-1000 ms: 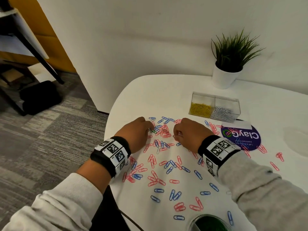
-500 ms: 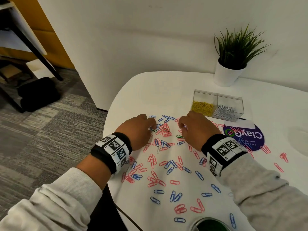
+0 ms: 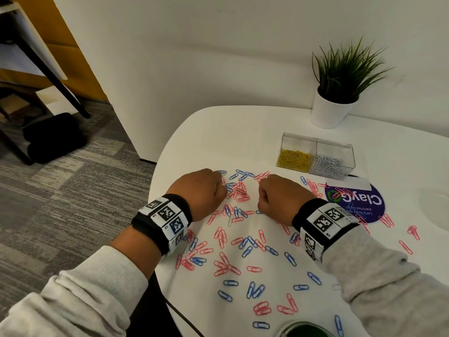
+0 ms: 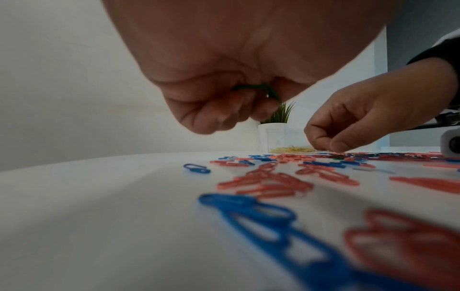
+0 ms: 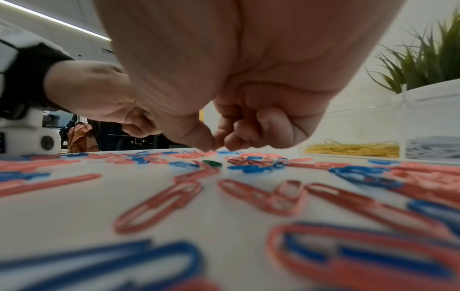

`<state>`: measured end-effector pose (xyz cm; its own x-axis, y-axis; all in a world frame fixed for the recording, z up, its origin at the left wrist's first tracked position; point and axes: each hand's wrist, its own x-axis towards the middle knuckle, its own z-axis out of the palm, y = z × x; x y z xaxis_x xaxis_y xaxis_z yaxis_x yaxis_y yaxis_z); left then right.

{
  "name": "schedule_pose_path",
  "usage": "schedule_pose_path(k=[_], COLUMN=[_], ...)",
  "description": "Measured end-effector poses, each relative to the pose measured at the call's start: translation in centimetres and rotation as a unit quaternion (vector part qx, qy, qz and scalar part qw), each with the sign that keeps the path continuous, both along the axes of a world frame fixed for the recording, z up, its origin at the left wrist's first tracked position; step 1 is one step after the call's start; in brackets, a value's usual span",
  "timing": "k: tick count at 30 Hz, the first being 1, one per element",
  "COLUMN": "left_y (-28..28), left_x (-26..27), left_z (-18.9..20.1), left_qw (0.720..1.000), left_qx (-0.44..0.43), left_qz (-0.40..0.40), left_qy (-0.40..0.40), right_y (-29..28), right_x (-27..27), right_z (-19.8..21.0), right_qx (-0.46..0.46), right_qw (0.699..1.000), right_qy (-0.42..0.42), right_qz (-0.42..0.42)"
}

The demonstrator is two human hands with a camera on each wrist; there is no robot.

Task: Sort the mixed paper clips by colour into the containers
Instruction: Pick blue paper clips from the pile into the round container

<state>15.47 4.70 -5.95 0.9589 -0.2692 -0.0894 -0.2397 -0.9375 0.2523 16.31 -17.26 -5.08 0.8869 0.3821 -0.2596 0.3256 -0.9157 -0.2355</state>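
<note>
My left hand (image 4: 219,82) curls around green clips (image 4: 251,88) tucked in the palm. My right hand (image 5: 236,110) has thumb and forefinger pinched together low over the red and blue clips (image 3: 239,193); whether they hold one, I cannot tell. One green clip (image 5: 211,163) lies just beneath.
</note>
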Motion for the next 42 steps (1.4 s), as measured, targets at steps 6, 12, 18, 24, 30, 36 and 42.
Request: schedule_pose_path(k=[6, 12, 18, 24, 30, 36, 42], left_y=[-0.32, -0.3, -0.08, -0.33, -0.22, -0.35, -0.48], left_x=[-0.18, -0.41, -0.48, -0.25, -0.29, -0.18, -0.43], left_z=[0.4, 0.08, -0.19, 0.0, -0.01, -0.23, 0.19], left_qw=[0.998, 0.989, 0.993, 0.991, 0.989, 0.989, 0.991], left_qx=[-0.023, 0.058, 0.017, 0.039, 0.05, 0.059, 0.064], left_qz=[-0.015, -0.09, -0.093, -0.119, -0.128, -0.117, -0.107], left_qy=[0.063, 0.104, 0.065, 0.046, 0.05, 0.061, 0.044], right_y=[-0.02, 0.03, -0.27, -0.52, -0.22, -0.35, -0.8], right_x=[0.12, 0.08, 0.23, 0.05, -0.01, 0.16, 0.44], right_z=[-0.05, -0.17, 0.16, -0.11, 0.04, 0.07, -0.73], right_qx=[-0.003, -0.025, 0.023, -0.01, 0.003, 0.037, 0.056], right_qw=[1.0, 1.0, 0.998, 1.0, 1.0, 0.999, 0.998], right_qy=[0.02, 0.016, -0.036, 0.001, 0.009, -0.009, -0.025], right_qz=[-0.004, -0.003, -0.045, -0.009, -0.006, -0.017, -0.018])
